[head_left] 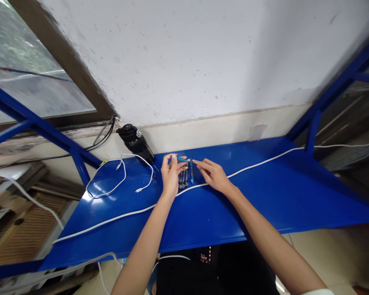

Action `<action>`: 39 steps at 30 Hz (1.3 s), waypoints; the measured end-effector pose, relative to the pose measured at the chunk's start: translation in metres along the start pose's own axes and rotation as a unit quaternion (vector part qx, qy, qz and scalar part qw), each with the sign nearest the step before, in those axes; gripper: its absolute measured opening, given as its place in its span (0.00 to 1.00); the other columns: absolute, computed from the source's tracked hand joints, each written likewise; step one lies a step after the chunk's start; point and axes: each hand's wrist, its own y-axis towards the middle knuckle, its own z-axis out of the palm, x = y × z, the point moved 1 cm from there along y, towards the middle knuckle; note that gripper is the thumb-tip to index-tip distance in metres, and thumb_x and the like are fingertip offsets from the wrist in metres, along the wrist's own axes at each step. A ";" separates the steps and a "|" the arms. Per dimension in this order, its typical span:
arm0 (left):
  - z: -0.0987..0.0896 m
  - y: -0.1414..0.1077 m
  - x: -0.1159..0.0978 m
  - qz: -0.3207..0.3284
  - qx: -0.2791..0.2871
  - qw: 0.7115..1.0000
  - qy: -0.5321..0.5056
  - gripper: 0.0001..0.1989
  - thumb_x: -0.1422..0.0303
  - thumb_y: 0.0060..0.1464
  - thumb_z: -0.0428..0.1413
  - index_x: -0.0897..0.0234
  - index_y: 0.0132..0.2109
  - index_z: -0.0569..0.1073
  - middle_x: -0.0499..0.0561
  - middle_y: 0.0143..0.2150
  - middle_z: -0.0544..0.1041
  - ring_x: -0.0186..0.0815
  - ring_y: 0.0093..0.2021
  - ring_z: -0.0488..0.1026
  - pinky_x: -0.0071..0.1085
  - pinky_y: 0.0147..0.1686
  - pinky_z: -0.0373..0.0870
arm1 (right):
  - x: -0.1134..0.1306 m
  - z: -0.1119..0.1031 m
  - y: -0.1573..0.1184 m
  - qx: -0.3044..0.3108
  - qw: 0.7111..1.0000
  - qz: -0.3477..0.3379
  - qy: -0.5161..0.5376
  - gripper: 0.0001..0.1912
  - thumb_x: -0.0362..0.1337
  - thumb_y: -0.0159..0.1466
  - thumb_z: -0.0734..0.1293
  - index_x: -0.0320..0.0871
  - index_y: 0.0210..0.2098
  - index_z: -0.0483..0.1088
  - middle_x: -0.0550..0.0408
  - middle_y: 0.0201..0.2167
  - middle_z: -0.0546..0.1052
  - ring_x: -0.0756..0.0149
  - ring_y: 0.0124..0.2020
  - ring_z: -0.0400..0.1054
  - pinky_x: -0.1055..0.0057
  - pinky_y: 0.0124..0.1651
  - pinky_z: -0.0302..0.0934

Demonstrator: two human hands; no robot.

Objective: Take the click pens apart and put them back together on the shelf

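A thin blue pen [184, 160] lies across the fingertips of my left hand [172, 175], which holds it just above the blue metal shelf [264, 192]. The fingertips of my right hand [212, 175] touch the pen's right end, and I cannot tell whether they grip it. Beneath and between my hands lie several dark pens [183, 179] side by side, next to an upright-lying blue pen [191, 172]. A white cable [199, 184] runs along the shelf under my left wrist.
A coiled white charging cable [106, 181] lies to the left, beside a black water bottle [136, 143] against the wall. Blue shelf frame bars [39, 127] rise on the left, and a window [27, 69] sits above them. Dark cords [104, 135] hang near the window's corner.
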 end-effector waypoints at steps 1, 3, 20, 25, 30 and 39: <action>0.000 0.000 0.000 0.000 0.000 1.000 0.001 0.22 0.46 0.66 0.64 0.57 0.50 0.71 0.55 0.46 0.87 0.44 0.43 0.88 0.33 0.40 0.81 | 0.000 0.000 0.000 -0.002 1.000 -0.001 0.000 0.22 0.37 0.81 0.59 0.52 0.71 0.72 0.51 0.42 0.77 0.61 0.39 0.73 0.65 0.45 0.69; 0.000 0.000 0.000 0.004 -0.003 1.000 0.003 0.22 0.46 0.65 0.64 0.57 0.50 0.71 0.55 0.46 0.87 0.43 0.43 0.88 0.33 0.40 0.81 | 0.000 0.000 0.000 -0.004 1.000 -0.004 -0.001 0.22 0.37 0.81 0.59 0.52 0.70 0.72 0.51 0.42 0.77 0.61 0.39 0.73 0.66 0.45 0.69; 0.008 -0.005 0.009 -0.019 0.044 0.998 0.031 0.16 0.54 0.62 0.70 0.63 0.46 0.84 0.58 0.46 0.88 0.42 0.44 0.86 0.34 0.43 0.82 | 0.004 0.000 0.001 -0.027 0.999 0.019 0.011 0.17 0.41 0.81 0.61 0.49 0.65 0.72 0.47 0.48 0.81 0.57 0.44 0.77 0.61 0.50 0.71; 0.011 -0.009 0.011 -0.029 0.062 0.997 0.034 0.17 0.54 0.61 0.71 0.63 0.47 0.86 0.59 0.47 0.88 0.44 0.45 0.86 0.36 0.45 0.82 | -0.002 0.004 -0.002 -0.027 0.997 0.062 0.031 0.14 0.45 0.77 0.66 0.47 0.58 0.68 0.52 0.40 0.81 0.62 0.32 0.73 0.67 0.37 0.66; 0.011 -0.009 0.011 -0.021 0.069 0.996 0.049 0.16 0.55 0.62 0.70 0.61 0.48 0.86 0.58 0.47 0.88 0.45 0.47 0.86 0.37 0.45 0.83 | -0.001 0.004 -0.001 -0.025 0.997 0.060 0.045 0.07 0.44 0.78 0.65 0.48 0.48 0.68 0.55 0.35 0.78 0.63 0.31 0.71 0.68 0.36 0.62; 0.009 -0.009 0.011 -0.013 0.081 0.994 0.077 0.15 0.56 0.59 0.72 0.58 0.49 0.87 0.56 0.47 0.89 0.46 0.49 0.86 0.40 0.48 0.83 | 0.004 -0.001 0.002 -0.011 1.000 0.014 0.015 0.13 0.44 0.82 0.58 0.49 0.51 0.73 0.50 0.42 0.77 0.59 0.40 0.73 0.64 0.44 0.65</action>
